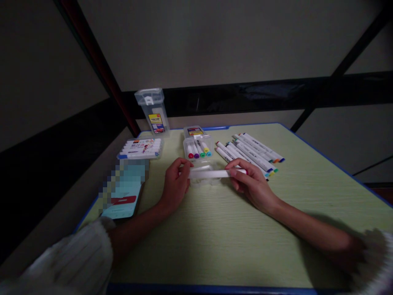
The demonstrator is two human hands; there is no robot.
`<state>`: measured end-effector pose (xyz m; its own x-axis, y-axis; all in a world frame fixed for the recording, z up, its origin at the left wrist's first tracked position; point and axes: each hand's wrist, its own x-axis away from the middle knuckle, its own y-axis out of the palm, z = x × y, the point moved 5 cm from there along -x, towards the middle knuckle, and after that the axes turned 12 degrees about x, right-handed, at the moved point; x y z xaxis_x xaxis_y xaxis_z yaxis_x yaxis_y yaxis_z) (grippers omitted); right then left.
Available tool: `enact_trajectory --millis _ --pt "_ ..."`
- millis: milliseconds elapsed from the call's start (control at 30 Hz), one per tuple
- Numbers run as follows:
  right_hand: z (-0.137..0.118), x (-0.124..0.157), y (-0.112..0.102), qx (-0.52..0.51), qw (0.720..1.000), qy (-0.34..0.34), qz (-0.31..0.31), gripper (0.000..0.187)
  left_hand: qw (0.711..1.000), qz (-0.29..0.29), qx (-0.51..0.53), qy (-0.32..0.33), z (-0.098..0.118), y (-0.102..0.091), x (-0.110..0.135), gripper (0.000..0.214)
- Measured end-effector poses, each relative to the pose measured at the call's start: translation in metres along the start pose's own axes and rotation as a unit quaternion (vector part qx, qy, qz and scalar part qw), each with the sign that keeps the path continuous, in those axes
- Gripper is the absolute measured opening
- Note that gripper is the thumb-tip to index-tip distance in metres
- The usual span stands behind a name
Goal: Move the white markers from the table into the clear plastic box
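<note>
Both my hands hold one white marker [208, 173] level above the pale green table [221, 237]. My left hand [176, 184] pinches its left end. My right hand [250, 182] grips its right end, where a bit of red shows. Under the marker lies a clear plastic lid or tray [204, 180]. Just behind it stands an open clear marker case [199, 148] with several markers inside, coloured caps toward me. To the right of the case, several white markers [250, 153] lie loose in a row.
A flat pack of white markers [140, 148] lies at the back left, with a tall clear lidded box [153, 110] behind it. A phone [124, 190] rests near the table's left edge. Dark rails and a wall stand behind the table.
</note>
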<state>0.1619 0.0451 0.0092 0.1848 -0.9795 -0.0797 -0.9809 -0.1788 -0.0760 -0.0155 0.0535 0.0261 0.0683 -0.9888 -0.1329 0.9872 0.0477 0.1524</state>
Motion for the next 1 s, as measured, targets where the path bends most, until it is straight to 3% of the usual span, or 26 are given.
enact_trajectory --millis 500,1000 --pt "0.0005 -0.0057 0.0004 -0.053 0.998 0.033 0.029 0.021 1.000 -0.004 -0.019 0.007 0.0012 0.0003 0.0001 0.014" --pt "-0.0009 -0.0058 0.0005 -0.055 0.998 0.029 0.031 0.025 0.996 -0.033 0.065 0.047 -0.0005 0.0028 0.0002 0.021"
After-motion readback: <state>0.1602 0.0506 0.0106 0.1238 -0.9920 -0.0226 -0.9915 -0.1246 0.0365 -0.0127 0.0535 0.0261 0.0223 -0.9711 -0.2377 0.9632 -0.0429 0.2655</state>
